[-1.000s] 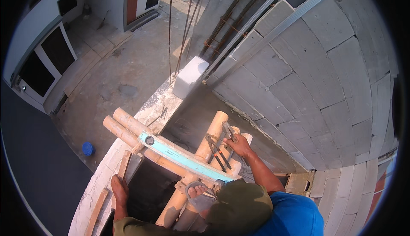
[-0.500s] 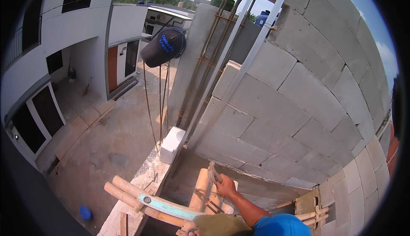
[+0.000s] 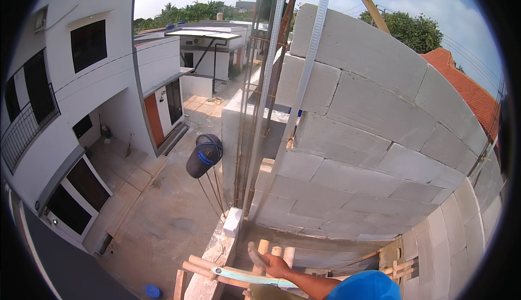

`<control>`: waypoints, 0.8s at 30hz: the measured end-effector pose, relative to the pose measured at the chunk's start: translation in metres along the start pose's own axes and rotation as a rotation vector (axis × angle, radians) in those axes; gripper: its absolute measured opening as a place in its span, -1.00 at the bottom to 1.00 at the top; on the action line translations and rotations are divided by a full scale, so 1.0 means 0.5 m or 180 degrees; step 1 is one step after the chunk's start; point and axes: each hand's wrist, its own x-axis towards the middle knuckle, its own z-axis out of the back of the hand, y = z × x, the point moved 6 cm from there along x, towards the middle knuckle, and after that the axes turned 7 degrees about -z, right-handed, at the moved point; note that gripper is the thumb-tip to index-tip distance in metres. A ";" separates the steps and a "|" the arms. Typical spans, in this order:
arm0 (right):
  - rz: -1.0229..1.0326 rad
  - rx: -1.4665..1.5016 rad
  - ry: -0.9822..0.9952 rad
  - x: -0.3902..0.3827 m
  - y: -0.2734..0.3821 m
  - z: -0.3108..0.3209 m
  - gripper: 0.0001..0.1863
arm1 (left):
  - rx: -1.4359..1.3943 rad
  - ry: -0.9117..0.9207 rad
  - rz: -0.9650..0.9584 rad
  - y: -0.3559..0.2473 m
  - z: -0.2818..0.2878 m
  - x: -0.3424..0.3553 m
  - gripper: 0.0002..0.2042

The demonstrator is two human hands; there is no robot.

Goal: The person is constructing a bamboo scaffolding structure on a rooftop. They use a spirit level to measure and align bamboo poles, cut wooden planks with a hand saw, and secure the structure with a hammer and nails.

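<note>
My right hand (image 3: 277, 267) is closed around a greyish, mortar-caked tool (image 3: 256, 254) with a stick-like end; its exact kind is hidden by my fingers. Just below the hand, a turquoise spirit level (image 3: 247, 276) lies across bamboo poles (image 3: 198, 266). More upright bamboo ends (image 3: 289, 255) stand beside my knuckles. A blue sleeve (image 3: 369, 286) covers my upper right arm. Left of the hand, a small white block (image 3: 232, 222) sits on a mortar-stained ledge (image 3: 206, 275). My left hand is out of view.
A wall of light concrete blocks (image 3: 353, 186) rises on the right, beside metal guide strips (image 3: 306, 64) and rusty rebar (image 3: 258, 99). A dark cap (image 3: 205, 156) hangs on rebar ends. Far below lie a paved yard (image 3: 157, 213) and a blue bucket (image 3: 153, 291).
The view has tilted upward, so the wall's top and more sky show. My right hand still grips the tool, now tilted further left. My left hand has left the picture's lower edge.
</note>
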 end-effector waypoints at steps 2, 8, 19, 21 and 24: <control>0.0204 0.0269 0.0005 -0.076 0.048 0.044 -0.52 | 0.1415 0.0617 -0.0936 -0.263 -0.110 -0.004 -0.83; 0.0543 0.1201 -0.0090 -0.273 0.391 0.228 -0.49 | 0.2437 0.1278 -0.0990 -0.955 -0.443 -0.114 -0.51; -0.0335 0.2828 -0.0265 -0.286 0.475 0.413 -0.69 | 0.2530 0.1946 -0.1422 -1.213 -0.628 -0.246 -0.48; -0.0427 0.2809 -0.0497 -0.271 0.457 0.425 -0.70 | 0.2622 0.1953 -0.1437 -1.224 -0.595 -0.259 -0.50; -0.0322 0.3225 -0.0523 -0.253 0.452 0.462 -0.70 | 0.2860 0.1904 -0.1305 -1.259 -0.568 -0.286 -0.51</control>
